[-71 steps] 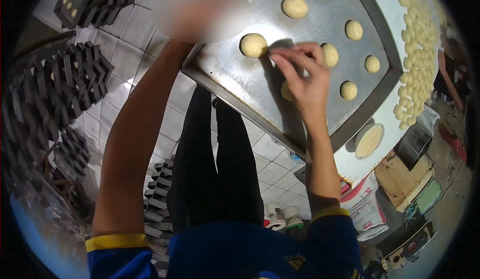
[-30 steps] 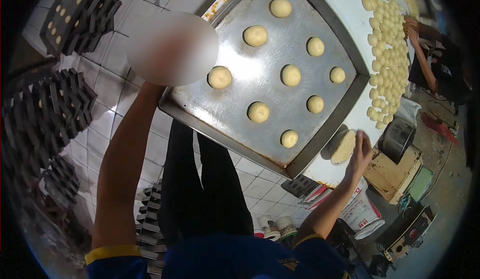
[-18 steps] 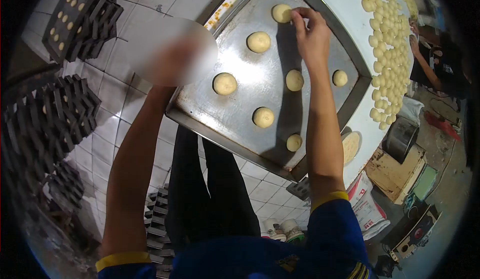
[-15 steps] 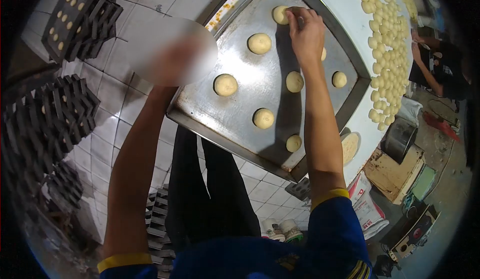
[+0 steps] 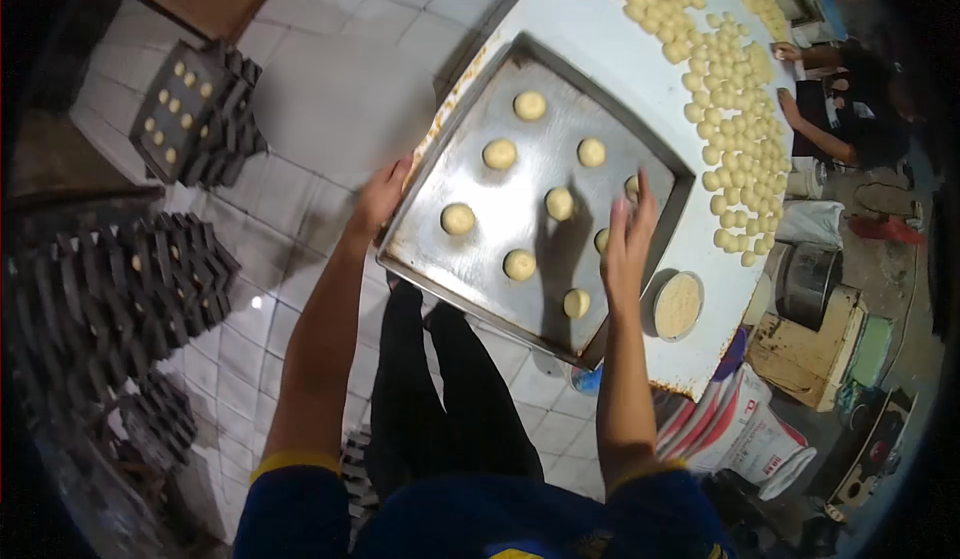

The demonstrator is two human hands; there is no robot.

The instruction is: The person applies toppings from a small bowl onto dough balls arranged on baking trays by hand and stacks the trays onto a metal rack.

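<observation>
Fingers (image 5: pixel 399 171) of the left hand (image 5: pixel 379 197) meet the left edge of the metal tray (image 5: pixel 470 279); whether they grip it cannot be told. Nine pale dough balls (image 5: pixel 458 219) sit apart on the tray, which overhangs the white surface (image 5: pixel 620 71). Over its right part is the right hand (image 5: pixel 628 244), fingers straight and parted, partly covering two balls. Beyond stands a bowl (image 5: pixel 680 307) with pale contents, then many dough pieces (image 5: pixel 735 144) crowd the surface near another person's hand (image 5: pixel 790 109).
</observation>
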